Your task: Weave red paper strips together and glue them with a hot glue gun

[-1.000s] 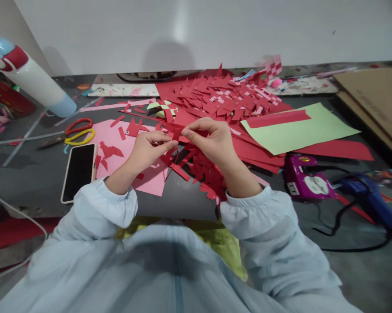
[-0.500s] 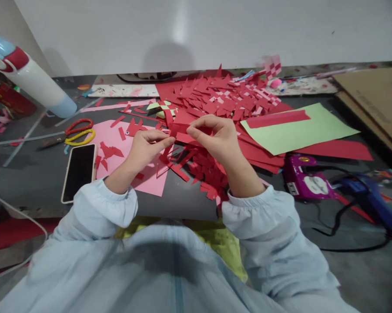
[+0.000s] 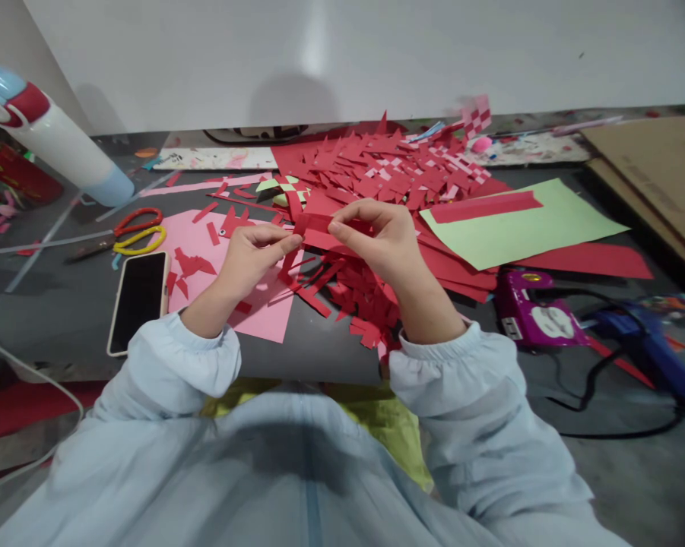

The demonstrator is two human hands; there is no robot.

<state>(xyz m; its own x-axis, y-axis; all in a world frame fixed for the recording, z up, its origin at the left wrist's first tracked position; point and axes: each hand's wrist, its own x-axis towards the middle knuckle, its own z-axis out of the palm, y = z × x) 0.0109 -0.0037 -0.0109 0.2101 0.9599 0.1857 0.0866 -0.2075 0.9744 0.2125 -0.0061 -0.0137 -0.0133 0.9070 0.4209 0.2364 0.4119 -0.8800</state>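
So the left hand (image 3: 249, 258) has its thumb and finger closed in a pinch on a bit of red paper (image 3: 301, 225), up in the air between both hands. The right hand (image 3: 385, 239) has its fingers pinched too, right by that paper, but I can't tell if the tips have hold of anything. Just beyond sits a messy pile of red cutouts (image 3: 370, 171) on the grey surface (image 3: 325, 357). The pink sheet (image 3: 262, 325) lies near the left hand, scraps on top, with the phone (image 3: 140, 300) and scissors (image 3: 115, 238) further left. Over right: a green sheet (image 3: 507, 239), a purple box (image 3: 539, 315) and a blue glue gun (image 3: 642, 346) with a black cord.
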